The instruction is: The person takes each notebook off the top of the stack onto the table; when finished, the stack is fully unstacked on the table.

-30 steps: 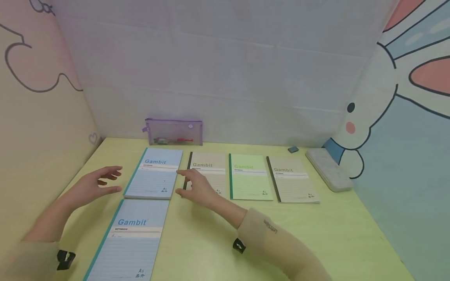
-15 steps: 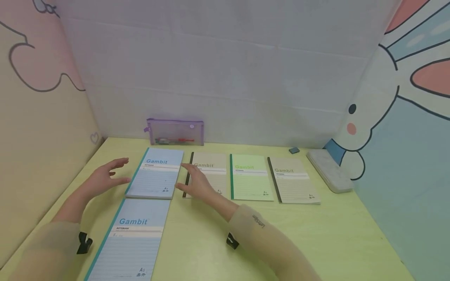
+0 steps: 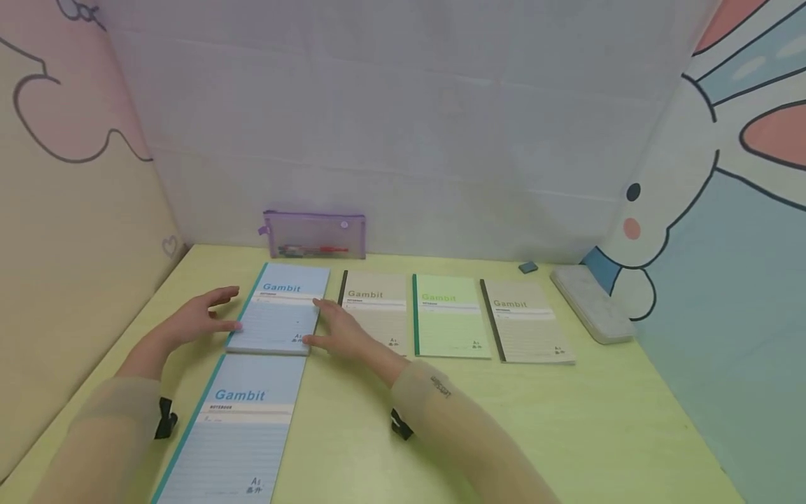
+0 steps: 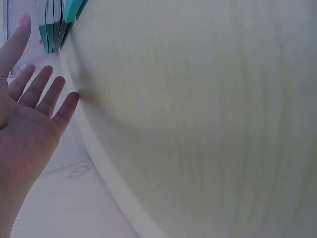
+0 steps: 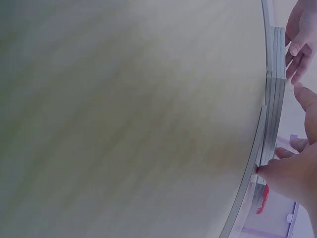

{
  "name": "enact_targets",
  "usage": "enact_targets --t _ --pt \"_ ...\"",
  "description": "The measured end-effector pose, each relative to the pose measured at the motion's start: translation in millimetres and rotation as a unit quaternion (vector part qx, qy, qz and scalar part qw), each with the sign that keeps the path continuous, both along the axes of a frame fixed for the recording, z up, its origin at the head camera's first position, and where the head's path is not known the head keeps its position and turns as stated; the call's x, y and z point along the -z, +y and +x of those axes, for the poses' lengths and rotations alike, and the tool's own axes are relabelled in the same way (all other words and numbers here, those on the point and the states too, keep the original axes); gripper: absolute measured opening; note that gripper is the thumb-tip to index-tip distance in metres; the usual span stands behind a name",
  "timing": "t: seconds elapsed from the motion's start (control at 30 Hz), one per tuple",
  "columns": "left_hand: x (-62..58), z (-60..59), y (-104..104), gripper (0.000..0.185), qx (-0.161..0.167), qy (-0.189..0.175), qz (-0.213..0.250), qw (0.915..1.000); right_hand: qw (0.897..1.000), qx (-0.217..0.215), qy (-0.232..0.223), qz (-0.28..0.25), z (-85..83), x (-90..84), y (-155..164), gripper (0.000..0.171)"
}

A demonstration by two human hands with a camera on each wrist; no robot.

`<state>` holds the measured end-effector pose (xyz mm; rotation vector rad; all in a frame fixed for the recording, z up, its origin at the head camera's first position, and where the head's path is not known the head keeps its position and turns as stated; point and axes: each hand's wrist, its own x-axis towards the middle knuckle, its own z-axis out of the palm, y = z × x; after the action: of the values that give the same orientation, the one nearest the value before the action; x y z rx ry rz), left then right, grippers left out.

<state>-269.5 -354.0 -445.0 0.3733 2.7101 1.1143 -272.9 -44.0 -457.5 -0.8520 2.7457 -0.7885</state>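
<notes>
Blue notebook (image 3: 280, 318) lies between left hand (image 3: 198, 318) and right hand (image 3: 336, 332).

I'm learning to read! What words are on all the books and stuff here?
"Gambit" on the far blue notebook, between the left hand and right hand.
"Gambit" on the near blue notebook, also "A5" at its bottom corner.
"Gambit" on each tan notebook.
"Gambit" on the green notebook.
Small print under each title: too small to read.
Lettering on the right sleeve: too blurred to read.
</notes>
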Motion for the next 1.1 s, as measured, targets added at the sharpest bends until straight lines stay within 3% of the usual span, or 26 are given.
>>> enact_targets --t 0.17,0.33,0.53,0.83,1.1 --pt "2.3 -2.9 -0.8 0.091 0.012 0.003 0.000 0.9999 1.000 -0.001 0.016 0.016 -1.8 0.9 -4.8 0.082" --pt "3.2 -4.2 0.2 0.089 0.020 0.001 0.005 0.9998 0.999 0.020 0.007 0.037 -3.2 2.3 -6.8 0.084" --pt "3.6 -5.9 1.5 0.087 0.018 -0.007 0.007 0.9998 0.998 0.010 0.003 0.062 -5.2 2.6 -6.4 0.082" --pt "5.2 -6.1 0.0 0.088 0.016 -0.011 0.010 0.9998 0.998 -0.001 -0.009 0.063 -5.0 -2.0 -5.8 0.079" --pt "-0.5 -5.1 2.9 0.085 0.017 -0.005 0.029 0.9994 0.999 -0.007 -0.018 0.049 -7.4 -2.6 -3.5 0.079"
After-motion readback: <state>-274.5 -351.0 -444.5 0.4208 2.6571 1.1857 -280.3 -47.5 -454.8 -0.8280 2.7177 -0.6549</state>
